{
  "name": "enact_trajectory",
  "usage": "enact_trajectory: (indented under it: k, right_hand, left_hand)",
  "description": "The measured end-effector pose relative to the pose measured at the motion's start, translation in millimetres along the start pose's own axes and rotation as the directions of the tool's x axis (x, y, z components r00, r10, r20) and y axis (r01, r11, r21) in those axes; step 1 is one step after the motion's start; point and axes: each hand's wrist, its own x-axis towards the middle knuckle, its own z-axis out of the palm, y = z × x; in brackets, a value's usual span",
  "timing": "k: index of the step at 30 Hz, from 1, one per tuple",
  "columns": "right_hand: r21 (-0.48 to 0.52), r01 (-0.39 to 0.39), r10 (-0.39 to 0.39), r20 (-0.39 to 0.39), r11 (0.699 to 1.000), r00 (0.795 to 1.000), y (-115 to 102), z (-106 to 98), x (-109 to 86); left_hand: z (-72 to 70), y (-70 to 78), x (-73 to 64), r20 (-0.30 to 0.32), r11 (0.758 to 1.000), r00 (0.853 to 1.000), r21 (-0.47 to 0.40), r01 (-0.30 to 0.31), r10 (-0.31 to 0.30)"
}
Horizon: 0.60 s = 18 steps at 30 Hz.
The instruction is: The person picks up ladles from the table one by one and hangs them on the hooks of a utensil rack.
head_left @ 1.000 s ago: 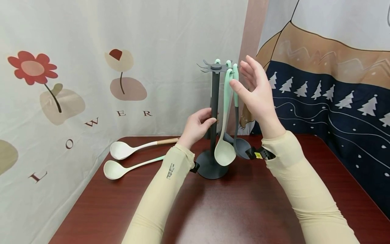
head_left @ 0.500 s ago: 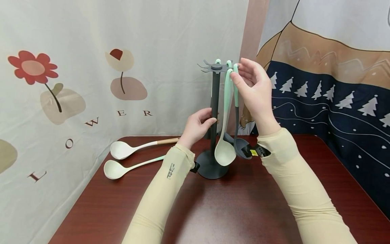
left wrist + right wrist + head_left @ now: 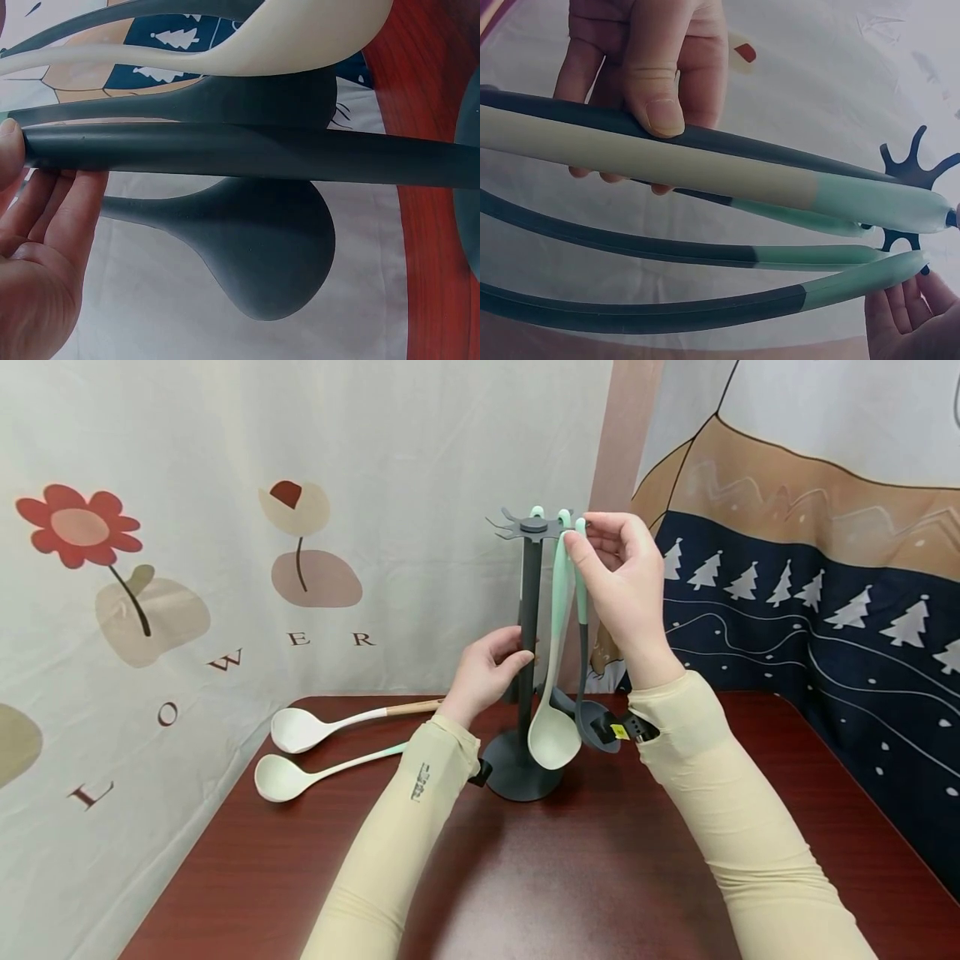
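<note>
Gripping the dark pole (image 3: 530, 585) of a utensil stand (image 3: 522, 781), the left hand (image 3: 487, 672) has its thumb and fingers curled round it. Above and to its right, the right hand (image 3: 626, 585) has its thumb at the handle top of the hanging white ladle (image 3: 555, 735) and fingers beside the hanging dark ladle (image 3: 583, 647); whether it pinches either, I cannot tell. Left of the left hand, a wood-handled ladle (image 3: 303, 730) and a mint-handled ladle (image 3: 282, 777) lie on the table (image 3: 600, 885).

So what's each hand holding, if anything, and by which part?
The left hand grips the stand's post about midway up. The right hand is at the hanging mint handles' tops; whether it grips, I can't tell.
</note>
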Motion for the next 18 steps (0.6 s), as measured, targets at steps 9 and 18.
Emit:
enact_trajectory:
  k: [9, 18]
  right_hand:
    - [0.018, 0.012, -0.012, 0.012, 1.0, 1.0, 2.5, 0.7, 0.9]
    - [0.013, 0.054, -0.054, 0.01, 0.998, 0.998, 5.1, 1.2, 0.7]
  left_hand:
    - [1.3, -0.2, -1.5, -0.017, 1.0, 1.0, 0.003, 0.0, 0.0]
    - [4.8, 2.5, -5.4, -0.068, 0.999, 0.997, -0.016, 0.035, -0.035]
